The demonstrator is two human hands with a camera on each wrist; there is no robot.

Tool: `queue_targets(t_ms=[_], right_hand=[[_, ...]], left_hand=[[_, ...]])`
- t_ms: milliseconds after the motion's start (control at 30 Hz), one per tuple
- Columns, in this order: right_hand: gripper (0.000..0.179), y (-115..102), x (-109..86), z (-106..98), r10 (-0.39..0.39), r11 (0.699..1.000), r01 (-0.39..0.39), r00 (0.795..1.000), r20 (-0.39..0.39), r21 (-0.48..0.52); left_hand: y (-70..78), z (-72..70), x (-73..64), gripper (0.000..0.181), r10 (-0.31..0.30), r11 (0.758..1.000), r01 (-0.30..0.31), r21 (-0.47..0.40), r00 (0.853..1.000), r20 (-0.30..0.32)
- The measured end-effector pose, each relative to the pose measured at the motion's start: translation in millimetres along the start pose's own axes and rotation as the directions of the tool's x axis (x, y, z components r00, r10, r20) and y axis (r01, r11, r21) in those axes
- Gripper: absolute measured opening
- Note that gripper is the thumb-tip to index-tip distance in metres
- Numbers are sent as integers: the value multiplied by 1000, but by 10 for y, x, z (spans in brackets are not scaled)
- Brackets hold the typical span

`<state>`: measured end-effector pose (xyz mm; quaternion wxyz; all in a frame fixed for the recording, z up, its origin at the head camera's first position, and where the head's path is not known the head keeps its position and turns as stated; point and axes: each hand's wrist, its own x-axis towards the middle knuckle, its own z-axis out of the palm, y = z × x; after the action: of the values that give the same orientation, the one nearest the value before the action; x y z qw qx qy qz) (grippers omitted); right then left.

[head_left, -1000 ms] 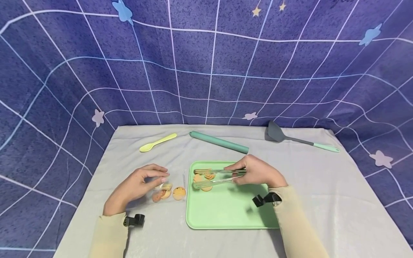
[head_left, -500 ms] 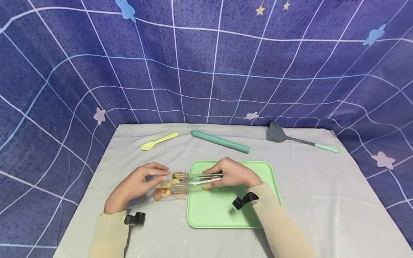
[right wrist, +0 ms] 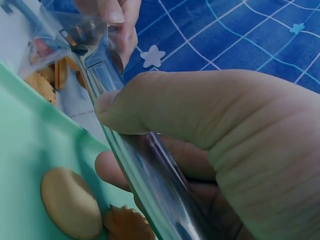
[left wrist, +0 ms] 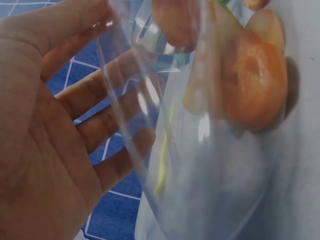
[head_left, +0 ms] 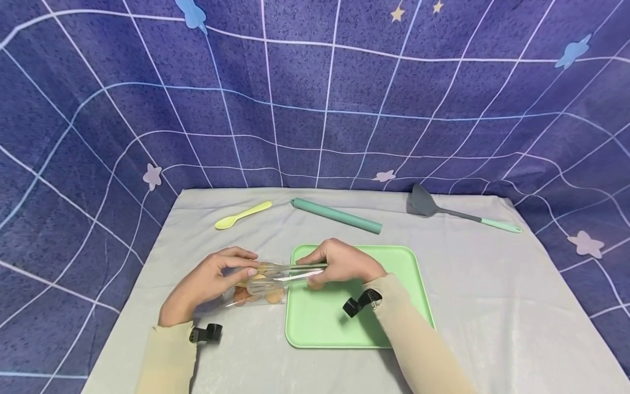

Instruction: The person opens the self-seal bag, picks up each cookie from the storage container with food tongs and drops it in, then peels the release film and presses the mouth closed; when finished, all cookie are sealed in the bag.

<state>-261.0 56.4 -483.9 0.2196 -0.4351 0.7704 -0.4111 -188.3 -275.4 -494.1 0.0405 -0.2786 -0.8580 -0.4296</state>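
Note:
My left hand [head_left: 211, 279] pinches the upper edge of a clear plastic bag [left wrist: 215, 165] between thumb and index finger; the other fingers are spread behind the film. Inside the bag lie several cookies [left wrist: 255, 80], tan and orange-brown. My right hand [head_left: 344, 262] grips metal tongs [head_left: 290, 273], thumb on one arm and fingers on the other. The tongs' slotted ends reach into the bag, apart, among the cookies. Below the right hand is a green tray [head_left: 344, 323]. In the right wrist view, an oval tan cookie [right wrist: 70, 202] and a scalloped brown cookie [right wrist: 127, 222] lie on it.
At the back of the cloth-covered table [head_left: 236, 350] lie a yellow spoon [head_left: 243, 215], a green rod [head_left: 337, 215] and a dark turner [head_left: 423, 202] with a mint handle. A blue patterned curtain [head_left: 315, 109] rises directly behind.
My right hand has carried the tongs left, from above the cookies on the tray into the bag. The left hand has stayed in place at the bag's edge.

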Motion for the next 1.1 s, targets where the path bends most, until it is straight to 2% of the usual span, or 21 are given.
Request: queue_targets(t_ms=[300,667,833,1100], right_hand=[[42,-16,134,26,-24,999,25,999,22,-20],[41,-117,278,63,-17,994,21,999,36,-108],[43,-120,254,54,-1,992,5,999,34,-126],[46,-94,79,-51,23,992,-21,1000,12,-126]], left_hand=[[-5,-6,7,21,-18,1000,18,7,1000,15],[-1,-16,8,19,-22,1000,22,-5,1000,9],[-12,-22,5,20,-34,999,34,-5,999,11],[-16,-20,0,18,-29,999,30,-16,999,14]])
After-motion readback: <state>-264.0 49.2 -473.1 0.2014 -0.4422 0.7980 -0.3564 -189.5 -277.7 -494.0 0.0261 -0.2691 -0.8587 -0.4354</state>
